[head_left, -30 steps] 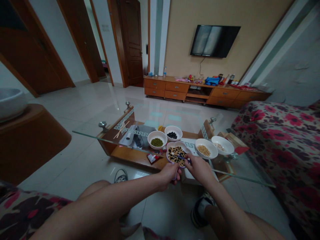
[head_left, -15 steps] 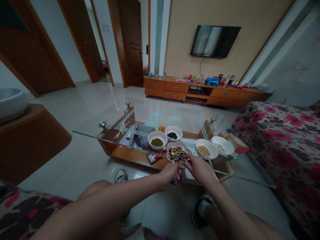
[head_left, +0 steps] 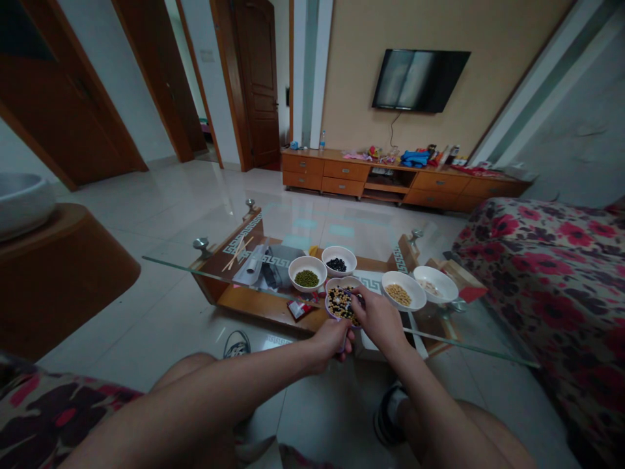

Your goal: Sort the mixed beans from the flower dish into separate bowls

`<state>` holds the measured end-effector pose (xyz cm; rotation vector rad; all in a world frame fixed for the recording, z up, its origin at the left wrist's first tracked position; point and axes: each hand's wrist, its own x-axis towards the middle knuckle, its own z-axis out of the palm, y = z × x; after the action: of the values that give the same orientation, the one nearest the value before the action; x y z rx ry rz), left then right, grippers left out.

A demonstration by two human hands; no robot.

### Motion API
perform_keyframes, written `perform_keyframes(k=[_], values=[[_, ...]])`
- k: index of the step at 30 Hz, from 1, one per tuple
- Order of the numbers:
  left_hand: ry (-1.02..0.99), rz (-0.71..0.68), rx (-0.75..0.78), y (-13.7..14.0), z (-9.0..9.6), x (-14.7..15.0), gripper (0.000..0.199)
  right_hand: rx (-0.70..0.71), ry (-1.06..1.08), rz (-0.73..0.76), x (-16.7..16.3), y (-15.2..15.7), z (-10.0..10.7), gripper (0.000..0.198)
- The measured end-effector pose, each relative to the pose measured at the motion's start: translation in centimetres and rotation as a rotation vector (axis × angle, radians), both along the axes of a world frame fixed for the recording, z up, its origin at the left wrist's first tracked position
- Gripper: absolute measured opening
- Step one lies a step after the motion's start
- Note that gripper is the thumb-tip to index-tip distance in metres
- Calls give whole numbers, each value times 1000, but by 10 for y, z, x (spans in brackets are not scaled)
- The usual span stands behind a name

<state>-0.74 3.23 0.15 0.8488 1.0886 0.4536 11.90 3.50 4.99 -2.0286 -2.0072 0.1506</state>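
The bowl of mixed beans [head_left: 334, 284] sat at the near side of a glass tabletop [head_left: 288, 228], television [head_left: 420, 81] beyond, its handle [head_left: 343, 342] and long axis pointing past the edge, a gap from the yellow-bean bowl [head_left: 415, 295]; the left hand [head_left: 334, 343] clenched the handle, the right hand [head_left: 379, 319] pinched a utensil [head_left: 347, 293].

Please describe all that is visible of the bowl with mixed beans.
The bowl looks plastic, pale inside, with purplish rim and handle. Roughly upright at the glass tabletop's near edge, it holds black and tan beans. The left hand grips its handle; the right hand holds a slim utensil in it.
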Motion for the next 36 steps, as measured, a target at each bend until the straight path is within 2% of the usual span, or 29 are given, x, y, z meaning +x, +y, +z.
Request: perform_keyframes(k=[9, 25, 30, 36], values=[[-15, -14, 19, 1, -2, 1, 31, 103, 62, 1, -21, 12, 0, 27], [2, -22, 4, 0, -7, -2, 30, 113, -4, -181, -15, 48, -1, 31], [7, -21, 3, 0, -7, -2, 30, 80, -22, -200, -9, 48, 0, 32], [-3, -14, 12, 0, -12, -1, 31, 38, -58, -154, 3, 34, 1, 31]])
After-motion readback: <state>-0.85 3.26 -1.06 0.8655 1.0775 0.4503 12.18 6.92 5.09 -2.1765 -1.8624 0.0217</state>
